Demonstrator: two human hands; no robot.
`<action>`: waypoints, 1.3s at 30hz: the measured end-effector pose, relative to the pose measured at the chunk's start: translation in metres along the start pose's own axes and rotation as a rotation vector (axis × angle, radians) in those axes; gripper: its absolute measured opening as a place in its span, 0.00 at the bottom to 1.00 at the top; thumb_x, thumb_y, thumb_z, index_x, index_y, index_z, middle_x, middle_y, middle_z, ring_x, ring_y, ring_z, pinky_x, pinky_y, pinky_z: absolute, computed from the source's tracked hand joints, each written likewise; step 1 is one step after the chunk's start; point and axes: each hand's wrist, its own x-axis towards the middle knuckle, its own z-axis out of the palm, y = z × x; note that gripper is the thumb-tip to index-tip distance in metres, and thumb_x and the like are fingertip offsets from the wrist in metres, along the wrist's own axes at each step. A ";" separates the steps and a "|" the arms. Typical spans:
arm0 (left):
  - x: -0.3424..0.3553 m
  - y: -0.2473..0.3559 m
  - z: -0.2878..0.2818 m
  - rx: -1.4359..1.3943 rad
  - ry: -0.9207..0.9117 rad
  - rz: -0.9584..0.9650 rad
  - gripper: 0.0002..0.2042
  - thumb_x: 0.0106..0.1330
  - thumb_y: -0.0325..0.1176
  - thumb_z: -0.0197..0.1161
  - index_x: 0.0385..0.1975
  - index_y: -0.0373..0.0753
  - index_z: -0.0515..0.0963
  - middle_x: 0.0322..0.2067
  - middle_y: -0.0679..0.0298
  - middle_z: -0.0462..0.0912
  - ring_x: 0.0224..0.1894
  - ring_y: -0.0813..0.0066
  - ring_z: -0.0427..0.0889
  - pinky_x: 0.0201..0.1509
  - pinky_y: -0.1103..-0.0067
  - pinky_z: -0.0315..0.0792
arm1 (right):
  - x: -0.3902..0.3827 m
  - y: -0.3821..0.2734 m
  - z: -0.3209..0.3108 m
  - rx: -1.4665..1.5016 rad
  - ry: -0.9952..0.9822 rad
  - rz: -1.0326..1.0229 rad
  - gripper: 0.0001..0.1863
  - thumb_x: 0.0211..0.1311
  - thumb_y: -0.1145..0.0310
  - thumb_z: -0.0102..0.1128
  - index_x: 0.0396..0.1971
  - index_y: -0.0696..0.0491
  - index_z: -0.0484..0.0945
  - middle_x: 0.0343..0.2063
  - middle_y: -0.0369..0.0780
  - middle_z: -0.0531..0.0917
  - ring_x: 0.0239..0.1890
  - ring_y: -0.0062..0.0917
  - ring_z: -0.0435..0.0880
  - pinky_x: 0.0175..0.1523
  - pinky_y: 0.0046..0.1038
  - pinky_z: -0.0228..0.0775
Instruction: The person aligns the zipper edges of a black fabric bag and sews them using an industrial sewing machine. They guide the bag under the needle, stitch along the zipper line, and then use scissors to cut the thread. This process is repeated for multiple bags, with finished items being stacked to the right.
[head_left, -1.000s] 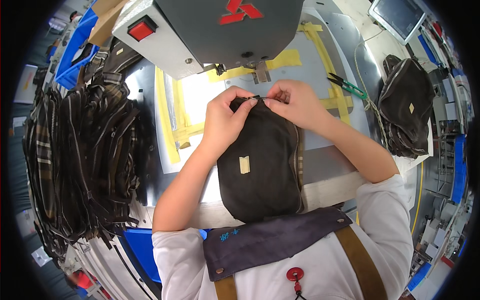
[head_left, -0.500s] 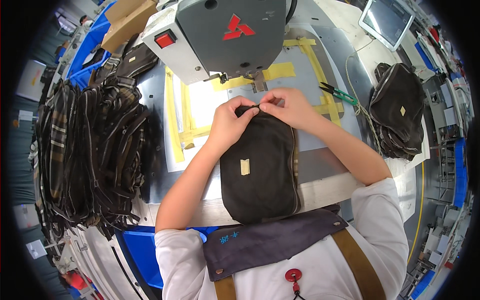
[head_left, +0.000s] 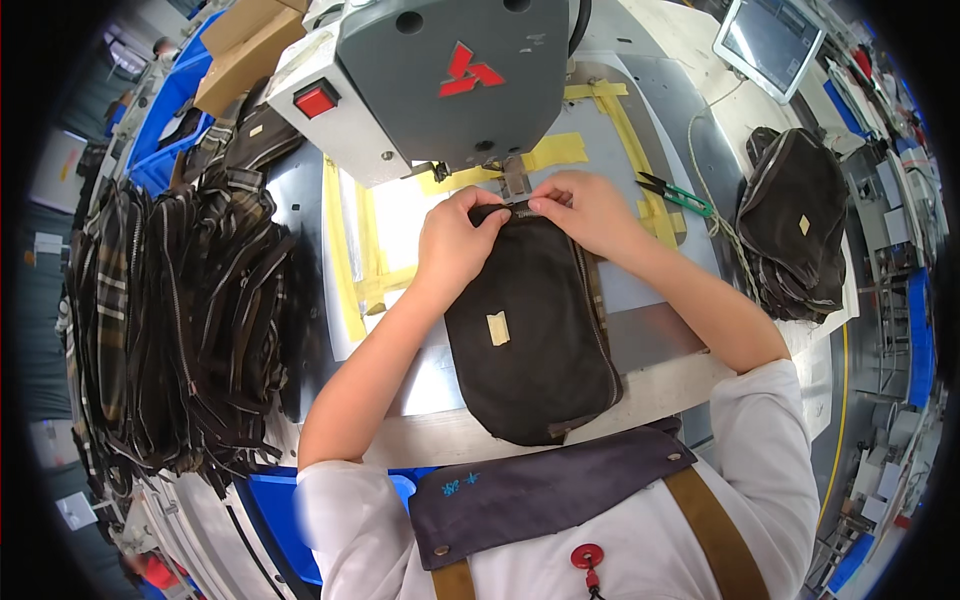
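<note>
One dark, soft cloth pouch point(head_left: 545, 375) with rounded corners hangs from two bare hands toward the wearer's body, lying over the table edge. The left hand point(head_left: 450, 242) and right hand point(head_left: 592, 214), side by side, each pinch its top edge. One pale rectangular patch point(head_left: 498, 328) marks its face; one toothed zipper point(head_left: 594, 325) runs down its right side. One pair of green-handled snips point(head_left: 678, 194) lies rightward.

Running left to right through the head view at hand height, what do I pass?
Pile of dark zippered pieces → left hand → dark pouch pinched by both hands → right hand → green-handled snips → stack of dark pouches.
</note>
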 end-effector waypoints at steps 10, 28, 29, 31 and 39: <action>0.017 -0.009 0.005 0.243 0.022 0.118 0.08 0.54 0.31 0.68 0.29 0.33 0.80 0.26 0.59 0.82 0.28 0.70 0.79 0.37 0.75 0.71 | 0.029 -0.005 -0.002 -0.078 -0.092 0.121 0.08 0.52 0.68 0.63 0.29 0.55 0.76 0.22 0.38 0.79 0.27 0.28 0.79 0.34 0.31 0.69; 0.045 -0.011 0.005 0.111 0.082 0.210 0.10 0.51 0.26 0.66 0.33 0.33 0.81 0.29 0.53 0.83 0.33 0.55 0.82 0.39 0.67 0.73 | 0.033 0.008 -0.007 -0.304 0.076 -0.533 0.07 0.53 0.77 0.58 0.31 0.52 0.81 0.34 0.35 0.81 0.40 0.30 0.80 0.42 0.32 0.75; 0.045 -0.009 0.005 0.106 0.073 0.197 0.10 0.51 0.26 0.66 0.33 0.33 0.81 0.29 0.53 0.83 0.33 0.55 0.82 0.39 0.67 0.73 | 0.032 0.007 -0.007 -0.316 0.065 -0.561 0.07 0.53 0.77 0.57 0.31 0.52 0.82 0.34 0.35 0.80 0.39 0.30 0.80 0.43 0.32 0.75; 0.045 -0.009 0.005 0.111 0.081 0.206 0.09 0.51 0.26 0.66 0.32 0.33 0.82 0.29 0.53 0.83 0.33 0.55 0.81 0.39 0.67 0.73 | 0.029 0.007 -0.003 -0.392 0.053 -0.587 0.08 0.53 0.77 0.58 0.33 0.53 0.82 0.35 0.34 0.80 0.40 0.30 0.80 0.43 0.31 0.76; 0.043 -0.013 0.008 0.122 0.133 0.245 0.07 0.52 0.26 0.67 0.31 0.34 0.82 0.29 0.54 0.83 0.33 0.55 0.81 0.39 0.67 0.72 | 0.026 0.011 0.002 -0.569 0.054 -0.678 0.12 0.51 0.74 0.58 0.38 0.52 0.81 0.38 0.34 0.78 0.42 0.27 0.78 0.42 0.29 0.76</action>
